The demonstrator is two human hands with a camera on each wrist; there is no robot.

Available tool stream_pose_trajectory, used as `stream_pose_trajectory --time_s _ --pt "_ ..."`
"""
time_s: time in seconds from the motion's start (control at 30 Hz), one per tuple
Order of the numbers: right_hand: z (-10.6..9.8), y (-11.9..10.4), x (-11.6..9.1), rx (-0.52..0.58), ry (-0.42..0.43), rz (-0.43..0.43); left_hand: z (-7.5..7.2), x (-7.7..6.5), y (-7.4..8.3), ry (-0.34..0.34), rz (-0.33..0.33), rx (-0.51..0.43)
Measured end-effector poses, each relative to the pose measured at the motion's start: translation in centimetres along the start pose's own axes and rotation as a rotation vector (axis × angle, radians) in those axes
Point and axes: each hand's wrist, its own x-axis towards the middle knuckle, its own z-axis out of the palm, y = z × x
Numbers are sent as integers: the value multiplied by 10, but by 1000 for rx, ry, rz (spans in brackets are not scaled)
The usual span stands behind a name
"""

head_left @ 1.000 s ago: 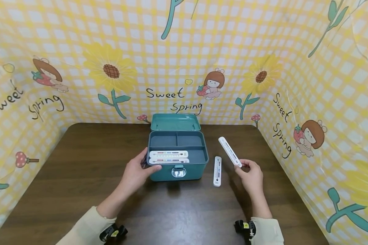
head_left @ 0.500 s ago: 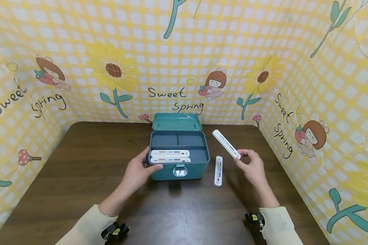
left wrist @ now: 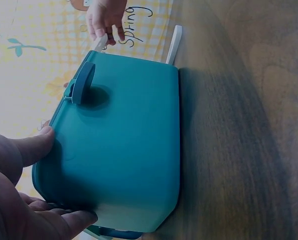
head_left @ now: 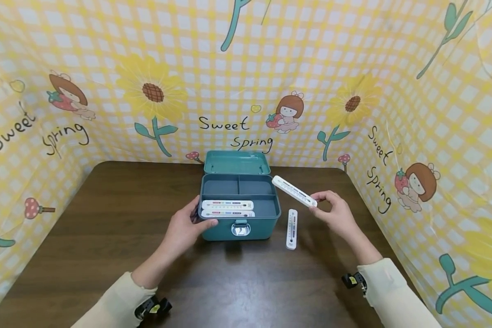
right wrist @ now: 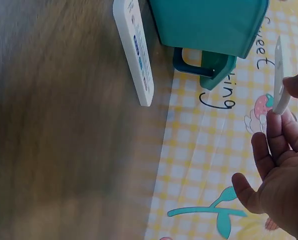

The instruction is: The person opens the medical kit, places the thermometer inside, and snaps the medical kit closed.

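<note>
A teal lidded box [head_left: 219, 233] stands open on the table, with two white thermometers [head_left: 228, 205] lying side by side in its front compartment. My left hand [head_left: 182, 232] grips the box's left front corner, thumb over the front rim and fingers along the side, as the left wrist view also shows. Between thumb and fingers, my right hand [head_left: 338, 216] pinches one end of another white thermometer [head_left: 294, 191]. It is held slanted in the air, its far end right by the box's right rim. One more thermometer [head_left: 292, 229] lies on the table right of the box.
The lid [head_left: 237, 162] is tipped back behind the box. Two smaller compartments [head_left: 255, 185] fill the box's rear half. A clear latch [head_left: 240, 229] sits on the front. Yellow checked cloth [head_left: 213, 82] surrounds the dark wooden table [head_left: 106, 218].
My right hand has moved up and left, bringing the pinched thermometer toward the box and tilting it flatter. The left hand stays on the box corner.
</note>
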Motion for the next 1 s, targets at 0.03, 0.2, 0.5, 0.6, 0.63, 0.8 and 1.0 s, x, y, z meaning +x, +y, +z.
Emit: stream_pose_trajectory --time_s 0.03,0.2,0.5,0.6,0.63,0.8,1.0 --pt "-1 -1 1 -5 -13 -5 0 0 0 1 0 1" --pt "-6 -7 9 -1 -72 -53 0 -1 -1 3 -3 0" --pt "-13 -17 20 -43 -205 -158 -1 -1 0 5 -11 -2" --pt "-15 -22 24 -65 -247 -197 -1 0 -1 0 -11 1" --pt "-15 -23 25 -75 -256 -215 -1 0 -1 -1 -13 2" --pt "-16 -31 35 -126 -290 -302 -1 0 -2 1 -11 5" --pt "-13 -41 44 -132 -363 -346 -2 -2 -2 -1 -10 5"
